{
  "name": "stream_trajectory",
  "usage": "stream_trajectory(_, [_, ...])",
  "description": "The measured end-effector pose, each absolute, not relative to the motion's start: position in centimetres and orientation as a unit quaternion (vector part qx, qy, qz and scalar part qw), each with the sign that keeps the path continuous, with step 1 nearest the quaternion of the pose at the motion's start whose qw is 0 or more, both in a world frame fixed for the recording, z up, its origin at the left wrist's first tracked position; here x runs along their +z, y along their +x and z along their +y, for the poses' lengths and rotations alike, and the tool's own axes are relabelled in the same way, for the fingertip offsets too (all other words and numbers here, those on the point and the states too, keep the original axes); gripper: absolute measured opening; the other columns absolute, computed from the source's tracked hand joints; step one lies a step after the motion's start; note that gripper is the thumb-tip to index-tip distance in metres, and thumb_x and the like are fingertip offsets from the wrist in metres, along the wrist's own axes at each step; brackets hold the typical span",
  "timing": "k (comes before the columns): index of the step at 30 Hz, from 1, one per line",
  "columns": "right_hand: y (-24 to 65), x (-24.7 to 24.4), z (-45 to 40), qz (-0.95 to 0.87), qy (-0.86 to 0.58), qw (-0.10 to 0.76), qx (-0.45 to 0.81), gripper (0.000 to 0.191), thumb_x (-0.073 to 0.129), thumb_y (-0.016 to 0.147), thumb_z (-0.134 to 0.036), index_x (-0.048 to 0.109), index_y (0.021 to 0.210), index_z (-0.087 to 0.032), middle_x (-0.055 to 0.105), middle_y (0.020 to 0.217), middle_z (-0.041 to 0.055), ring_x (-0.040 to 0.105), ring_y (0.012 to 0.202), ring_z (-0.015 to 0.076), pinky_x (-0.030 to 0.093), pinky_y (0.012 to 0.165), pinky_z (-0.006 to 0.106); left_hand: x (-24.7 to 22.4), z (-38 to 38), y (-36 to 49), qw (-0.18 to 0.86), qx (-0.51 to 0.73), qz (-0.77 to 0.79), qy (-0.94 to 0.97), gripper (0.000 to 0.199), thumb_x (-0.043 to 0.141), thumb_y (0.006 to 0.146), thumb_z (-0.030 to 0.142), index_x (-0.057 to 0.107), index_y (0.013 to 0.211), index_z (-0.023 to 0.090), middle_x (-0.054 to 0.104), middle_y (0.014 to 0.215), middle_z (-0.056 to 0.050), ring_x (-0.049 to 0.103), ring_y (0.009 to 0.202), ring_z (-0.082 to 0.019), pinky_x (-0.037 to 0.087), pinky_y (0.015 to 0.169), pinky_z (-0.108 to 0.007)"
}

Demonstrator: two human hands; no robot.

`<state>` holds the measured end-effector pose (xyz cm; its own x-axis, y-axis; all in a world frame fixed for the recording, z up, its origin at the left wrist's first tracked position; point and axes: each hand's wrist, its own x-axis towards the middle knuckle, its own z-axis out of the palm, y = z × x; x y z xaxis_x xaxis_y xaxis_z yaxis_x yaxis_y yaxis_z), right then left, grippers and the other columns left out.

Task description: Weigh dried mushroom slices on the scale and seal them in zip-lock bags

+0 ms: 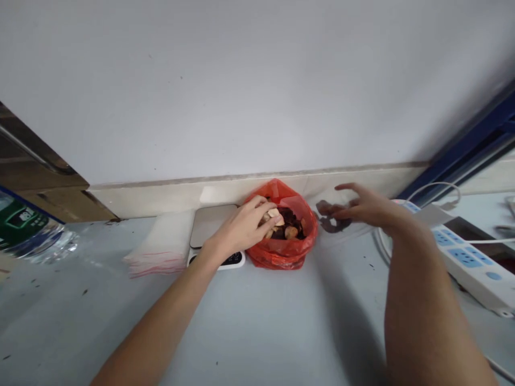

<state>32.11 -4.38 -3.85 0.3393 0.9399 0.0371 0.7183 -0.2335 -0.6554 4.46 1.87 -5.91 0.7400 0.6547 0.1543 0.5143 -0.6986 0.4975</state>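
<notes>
Red bag (281, 258) sits between scale (211, 224) and clear bag (337, 236), mouth upward, peak toward the wall (257, 96); long axis hard to tell. Left hand (250, 222) grasps pale slices (273, 213) at its mouth; whether right hand (368, 206) grips clear bag, I cannot tell.

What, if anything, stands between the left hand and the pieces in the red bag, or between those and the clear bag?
Nothing visible blocks the left hand: its fingers touch the pale pieces. Between those and the clear bag stands the red bag's raised right side.
</notes>
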Motion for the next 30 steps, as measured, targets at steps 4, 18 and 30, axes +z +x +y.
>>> stream_trajectory(4, [29.7,0.5,-5.8,-0.430,-0.806,0.372,0.165,0.063,0.081,0.071,-0.028,0.063,0.131,-0.020,0.068,0.079,0.0038,0.067,0.069,0.0203,0.053,0.070,0.037,-5.9,2.0,3.9,0.185,0.126,0.368,0.902,0.048,0.032,0.107,0.045,0.066,0.129,0.019,0.060,0.138,-0.013,0.054,0.129,-0.030,0.043,0.113,-0.045])
stream_trajectory(18, [24.6,2.0,-5.3,-0.625,-0.551,0.461,0.304,0.068,0.084,0.064,-0.042,0.067,0.127,-0.020,0.076,0.084,0.0055,0.074,0.084,0.0262,0.061,0.074,0.042,-3.9,3.3,2.0,0.155,0.215,0.495,0.827,0.023,0.054,0.094,0.027,0.071,0.104,0.017,0.073,0.117,-0.013,0.067,0.109,-0.031,0.051,0.092,-0.037])
stream_trajectory(30, [24.7,0.9,-4.4,-0.589,-0.593,0.475,0.276,0.068,0.085,0.064,-0.048,0.070,0.126,-0.025,0.077,0.084,0.0057,0.076,0.084,0.0279,0.060,0.073,0.043,-2.6,3.2,0.8,0.293,0.137,0.444,0.836,0.032,0.047,0.099,0.026,0.074,0.116,0.020,0.074,0.129,-0.007,0.068,0.118,-0.028,0.049,0.102,-0.035])
